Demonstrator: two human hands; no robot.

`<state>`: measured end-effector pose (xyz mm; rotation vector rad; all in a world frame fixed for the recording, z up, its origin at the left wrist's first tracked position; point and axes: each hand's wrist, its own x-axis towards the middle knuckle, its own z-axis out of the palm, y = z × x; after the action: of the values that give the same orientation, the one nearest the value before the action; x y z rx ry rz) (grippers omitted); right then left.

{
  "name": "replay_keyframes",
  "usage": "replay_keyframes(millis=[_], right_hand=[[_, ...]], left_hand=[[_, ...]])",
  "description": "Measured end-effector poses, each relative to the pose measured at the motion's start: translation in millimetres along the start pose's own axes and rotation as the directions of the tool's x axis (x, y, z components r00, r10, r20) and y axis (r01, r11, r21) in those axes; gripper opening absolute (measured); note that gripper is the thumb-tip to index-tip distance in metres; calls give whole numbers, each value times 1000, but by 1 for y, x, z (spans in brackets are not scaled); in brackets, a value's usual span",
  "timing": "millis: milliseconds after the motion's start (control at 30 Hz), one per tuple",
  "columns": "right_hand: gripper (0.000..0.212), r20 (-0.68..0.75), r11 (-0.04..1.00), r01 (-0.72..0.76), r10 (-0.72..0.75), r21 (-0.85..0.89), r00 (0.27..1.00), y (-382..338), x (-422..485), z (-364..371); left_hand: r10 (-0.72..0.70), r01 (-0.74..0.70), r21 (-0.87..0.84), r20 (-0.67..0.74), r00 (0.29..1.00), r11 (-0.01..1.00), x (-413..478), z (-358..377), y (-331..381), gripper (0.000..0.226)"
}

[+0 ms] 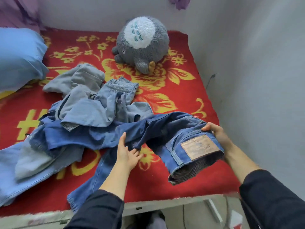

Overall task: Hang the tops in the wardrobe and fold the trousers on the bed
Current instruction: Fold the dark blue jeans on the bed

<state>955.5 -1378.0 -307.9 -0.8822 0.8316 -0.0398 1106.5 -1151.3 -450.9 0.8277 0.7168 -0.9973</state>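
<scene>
Dark blue jeans (165, 129) with a brown leather waist patch stretch across the red flowered bed (189, 90). My right hand (217, 138) grips the waistband at the right, lifted off the blanket. At the crotch, my left hand (127, 154) pinches the fabric between thumb and fingers. One leg trails to the bed's front edge. A heap of lighter jeans (99, 103) and grey-blue trousers (77, 80) lies behind it. Pale blue jeans (19, 164) spread over the left of the bed.
A grey and white plush toy (142, 45) sits at the back of the bed. A blue pillow (18, 58) lies at the left. Grey walls close the back and right side. The bed's front edge (148, 204) runs below my arms.
</scene>
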Motion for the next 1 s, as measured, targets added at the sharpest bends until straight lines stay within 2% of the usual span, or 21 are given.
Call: replay_keyframes(millis=[33, 100, 167, 233, 267, 300, 333, 400, 433, 500, 600, 667, 700, 733, 800, 867, 933, 967, 1000], right_hand=[[43, -1, 1000, -15, 15, -10, 1000, 1, -11, -8], [36, -25, 999, -39, 38, -32, 999, 2, -29, -31], [49, -45, 996, -60, 58, -64, 997, 1, -39, -61], [68, -68, 990, -97, 90, -103, 994, -4, -47, -93], [71, -86, 987, -114, 105, -114, 991, -6, -51, -109], [71, -110, 982, -137, 122, -134, 986, -8, -55, -128], [70, -155, 973, -168, 144, -157, 977, -6, -56, -147], [66, -279, 937, -266, 199, -225, 939, 2, -51, -183], [66, -334, 912, -315, 221, -261, 916, 8, -45, -200], [61, -379, 876, -375, 250, -302, 891, 20, -24, -232], [45, -354, 899, -394, 311, -191, 882, 25, 2, -239], [22, -303, 944, -330, 307, -27, 902, 19, 24, -230], [15, -278, 954, -293, 298, 60, 913, 17, 36, -225], [17, -264, 952, -276, 301, 131, 916, 14, 50, -222], [24, -247, 935, -271, 325, 228, 913, 14, 76, -217], [30, -249, 918, -264, 342, 297, 906, 17, 93, -216], [26, -320, 905, -270, 376, 329, 869, 21, 107, -221], [19, -379, 909, -267, 381, 321, 843, 23, 112, -227], [14, -415, 913, -264, 380, 309, 827, 25, 116, -234]], left_hand=[[-31, 31, 41, -15, 999, 999, 4, 5, -4, 92], [-103, 108, 109, -50, 993, 988, 5, 23, -18, 76], [-160, 163, 75, -45, 986, 984, 14, 40, -30, 58], [-146, 158, 128, -97, 984, 979, 25, 53, -41, 48], [-78, 110, 288, -122, 990, 951, 26, 60, -47, 36], [6, 67, 469, -153, 988, 881, 31, 70, -51, 21], [103, 2, 540, -164, 981, 842, 36, 81, -57, 16], [301, -175, 553, -146, 942, 814, 36, 116, -66, 40], [431, -278, 646, -87, 898, 711, 36, 139, -70, 53], [575, -423, 821, 146, 805, 384, 34, 195, -77, 55], [576, -631, 776, 514, 635, 3, 35, 294, -78, 50], [491, -704, 682, 690, 532, -197, 42, 359, -74, 46], [436, -713, 672, 712, 550, -198, 48, 381, -73, 52], [387, -700, 702, 686, 616, -132, 58, 397, -75, 58], [322, -595, 803, 568, 757, -17, 79, 393, -86, 56], [305, -440, 896, 435, 847, -57, 105, 346, -107, 46], [287, -229, 970, 242, 927, -76, 119, 279, -133, 31], [272, -111, 994, 109, 956, -7, 120, 244, -144, 25], [216, 23, 991, -51, 975, 129, 120, 213, -155, 24]])
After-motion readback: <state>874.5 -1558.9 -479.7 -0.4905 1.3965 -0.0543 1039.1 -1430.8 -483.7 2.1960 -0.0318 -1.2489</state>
